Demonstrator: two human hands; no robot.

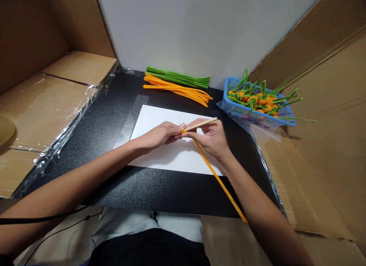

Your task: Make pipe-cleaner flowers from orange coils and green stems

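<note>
Above a white sheet of paper (171, 159), both of my hands meet around a pale wooden stick (204, 123). My left hand (161, 136) is closed, pinching the stick's left end between thumb and fingers. An orange pipe cleaner (215, 173) is wound around the stick at that end, and its long tail hangs down to the right past the table's front edge. My right hand (215, 140) is closed too, its thumb and finger at the orange winding, while the stick's free end rests over its knuckles. Fingers partly hide the winding.
Green pipe cleaners (177, 77) and orange pipe cleaners (177, 91) lie bundled at the back of the black table (100, 136). A blue basket (227, 102) at right holds green and orange pipe-cleaner pieces, several sticking out. Cardboard (65, 102) flanks the table; a clear plastic strip (134, 113) lies left.
</note>
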